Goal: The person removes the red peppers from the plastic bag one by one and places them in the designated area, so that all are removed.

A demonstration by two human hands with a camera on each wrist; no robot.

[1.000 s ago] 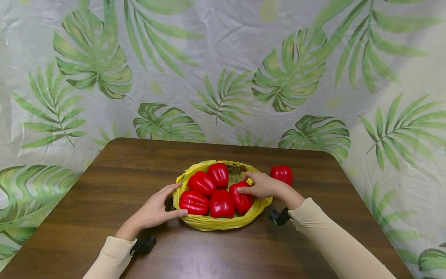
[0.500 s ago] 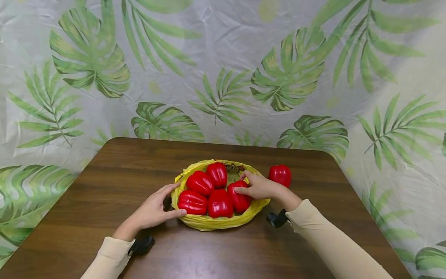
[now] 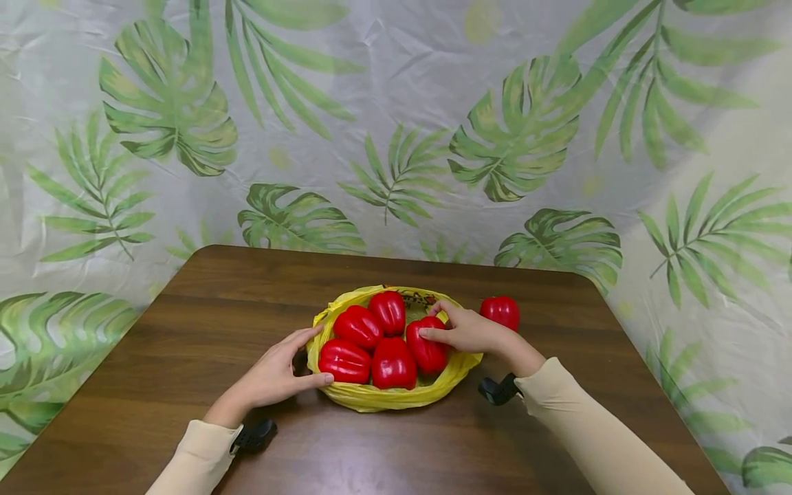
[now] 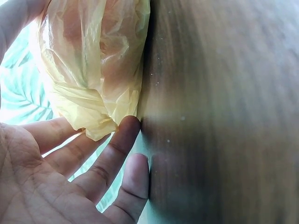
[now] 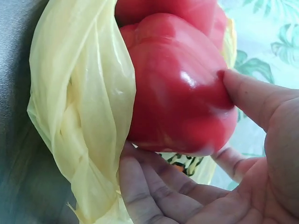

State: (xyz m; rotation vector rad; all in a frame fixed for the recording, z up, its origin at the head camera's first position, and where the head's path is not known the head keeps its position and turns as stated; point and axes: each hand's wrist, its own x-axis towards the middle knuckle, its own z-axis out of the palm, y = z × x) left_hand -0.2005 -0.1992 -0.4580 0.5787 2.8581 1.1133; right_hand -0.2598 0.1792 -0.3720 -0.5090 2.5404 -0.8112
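Note:
Several glossy red bell peppers sit inside a yellow plastic bag (image 3: pixel 365 399) whose rim is rolled open into a bowl shape. My right hand (image 3: pixel 467 331) reaches over the bag's right side and holds the rightmost bell pepper (image 3: pixel 427 350) between thumb and fingers. In the right wrist view the thumb presses one side of this bell pepper (image 5: pixel 182 88), and the fingers lie beneath it along the yellow plastic. At the bag's left side, my left hand (image 3: pixel 272 371) rests with spread fingers, its thumb on the near rim. The left wrist view has its fingertips (image 4: pixel 128 123) against the crinkled plastic.
Another red bell pepper (image 3: pixel 500 313) lies on the brown wooden table (image 3: pixel 247 289), behind the right wrist. A leaf-printed cloth (image 3: pixel 396 103) hangs behind the table's far edge. Each wrist wears a black device (image 3: pixel 254 436).
The bell pepper in my right hand has risen and tilted slightly within the bag. My left hand stays in place at the bag's left side.

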